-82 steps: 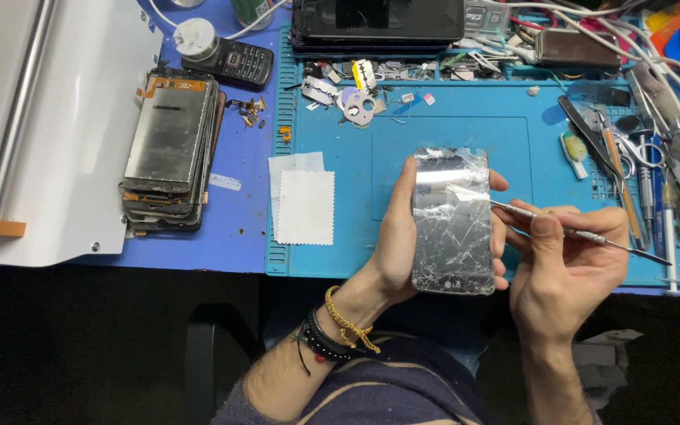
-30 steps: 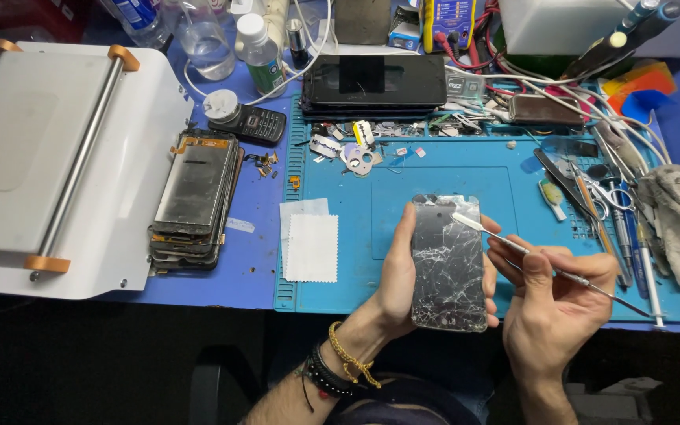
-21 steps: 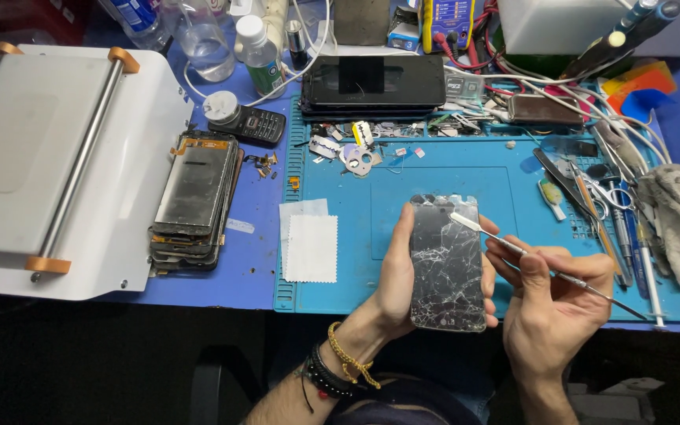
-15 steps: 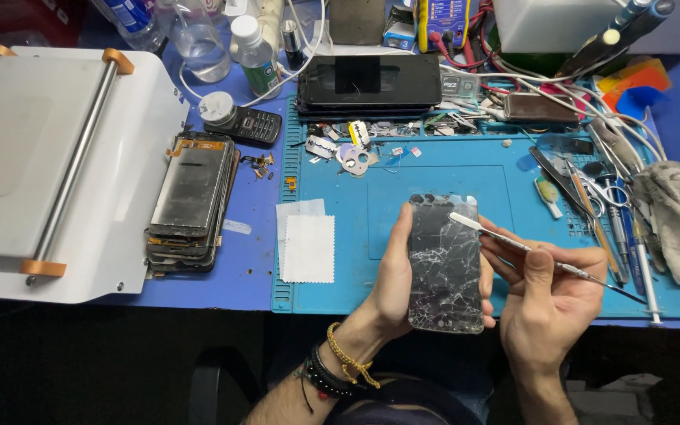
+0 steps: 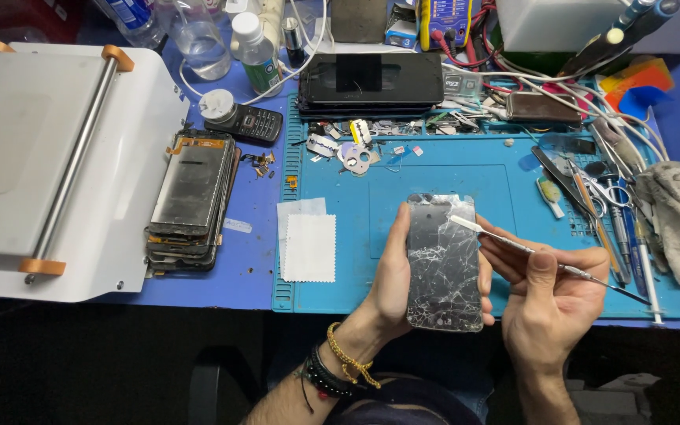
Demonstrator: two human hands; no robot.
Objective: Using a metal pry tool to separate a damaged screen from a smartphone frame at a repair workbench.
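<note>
A: Head view. Left hand [image 5: 393,275] cups the cracked phone screen [image 5: 443,264] from its left edge, raised just above the blue work mat [image 5: 434,177]. Right hand [image 5: 548,295] is closed on a thin metal spudger [image 5: 545,256], its flat tip on the glass near the upper right corner.

B: Advice for the prying?

A: My judgement: keep the blade shallow and nearly flat, and work along the edge rather than levering hard, since shattered glass likely splinters. The thumb stays clear of the cracks.

B: Surroundings?

A: White wipes [image 5: 307,244] lie left on the mat; stacked screens [image 5: 190,201] beside the white machine [image 5: 49,165]; tools [image 5: 604,208] to the right.
</note>
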